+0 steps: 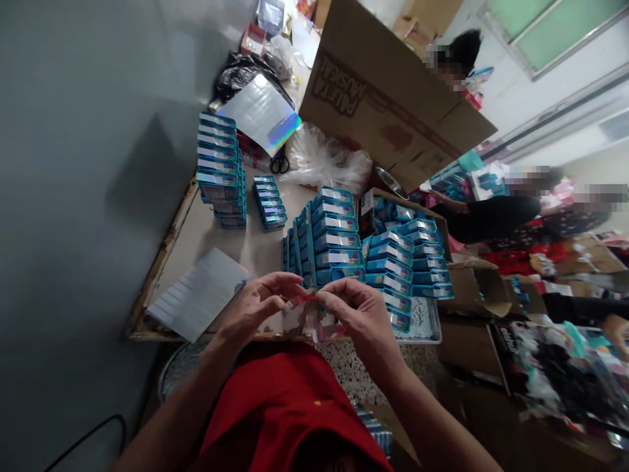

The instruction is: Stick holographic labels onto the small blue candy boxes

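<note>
Both my hands are together over the front edge of the table, in front of the rows of blue boxes. Between them is a small transparent piece with red and pink parts (314, 321), too blurred to name. My right hand (362, 313) pinches its top between thumb and fingertips. The curled thumb and fingers of my left hand (260, 303) close on its other side. Right behind my hands stand stacked blue boxes (337, 241) with white labels. A silvery sheet of label strips (199, 295) lies left of my left hand.
More blue boxes stand in a tall stack (219, 164) and a short row (269, 203). Black scissors (280, 163), a plastic bag (324, 157) and a shiny sheet (263, 115) lie farther back. A large cardboard box (388, 98) leans behind. Other people work at the right.
</note>
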`<action>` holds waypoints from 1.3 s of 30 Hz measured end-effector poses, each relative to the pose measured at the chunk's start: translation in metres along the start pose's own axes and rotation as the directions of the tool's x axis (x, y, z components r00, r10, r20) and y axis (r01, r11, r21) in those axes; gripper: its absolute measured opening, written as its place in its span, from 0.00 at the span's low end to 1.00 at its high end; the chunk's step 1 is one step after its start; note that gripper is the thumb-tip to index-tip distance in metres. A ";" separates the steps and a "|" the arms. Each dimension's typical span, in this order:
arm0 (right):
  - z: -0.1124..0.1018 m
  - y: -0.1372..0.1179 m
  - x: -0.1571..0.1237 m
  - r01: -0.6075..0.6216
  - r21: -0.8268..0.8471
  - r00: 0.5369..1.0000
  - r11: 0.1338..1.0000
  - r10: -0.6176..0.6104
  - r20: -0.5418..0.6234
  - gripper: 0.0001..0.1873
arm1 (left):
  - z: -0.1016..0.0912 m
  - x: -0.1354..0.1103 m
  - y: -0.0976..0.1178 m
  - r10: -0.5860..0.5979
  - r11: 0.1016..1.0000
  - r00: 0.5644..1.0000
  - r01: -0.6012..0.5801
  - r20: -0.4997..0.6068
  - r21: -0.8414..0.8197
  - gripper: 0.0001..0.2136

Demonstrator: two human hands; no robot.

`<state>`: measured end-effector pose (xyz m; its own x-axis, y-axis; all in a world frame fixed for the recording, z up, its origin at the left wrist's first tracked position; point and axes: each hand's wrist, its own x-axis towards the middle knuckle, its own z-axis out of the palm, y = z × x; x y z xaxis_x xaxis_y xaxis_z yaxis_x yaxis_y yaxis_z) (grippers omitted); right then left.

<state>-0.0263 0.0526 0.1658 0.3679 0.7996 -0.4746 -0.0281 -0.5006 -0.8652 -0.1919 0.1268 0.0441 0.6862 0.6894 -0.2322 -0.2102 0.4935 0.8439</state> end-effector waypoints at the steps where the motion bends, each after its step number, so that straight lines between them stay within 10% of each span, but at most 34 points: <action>1: -0.002 0.000 0.001 0.005 0.006 1.000 1.000 -0.005 -0.015 0.15 | 0.006 0.001 0.001 -0.017 1.000 1.000 0.017 -0.022 0.002 0.33; 10: -0.020 0.000 0.006 0.081 -0.057 0.986 0.995 -0.089 -0.144 0.13 | 0.030 0.004 0.008 -0.130 0.991 0.981 0.129 -0.146 -0.018 0.21; 27: -0.042 0.017 0.029 0.187 -0.538 0.882 0.822 -0.382 -0.277 0.14 | 0.058 0.027 0.035 0.063 0.926 0.969 0.032 -0.238 0.375 0.13; 39: -0.063 0.016 0.046 0.042 -0.729 0.906 0.684 -0.333 -0.261 0.19 | 0.045 0.050 -0.010 -0.062 0.928 0.952 0.166 -0.301 0.333 0.18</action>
<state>0.0489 0.0606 0.1401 0.5850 0.8049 -0.0994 0.6734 -0.5504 -0.4936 -0.1242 0.1330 0.0460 0.4565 0.7849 -0.4191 0.1504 0.3962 0.9058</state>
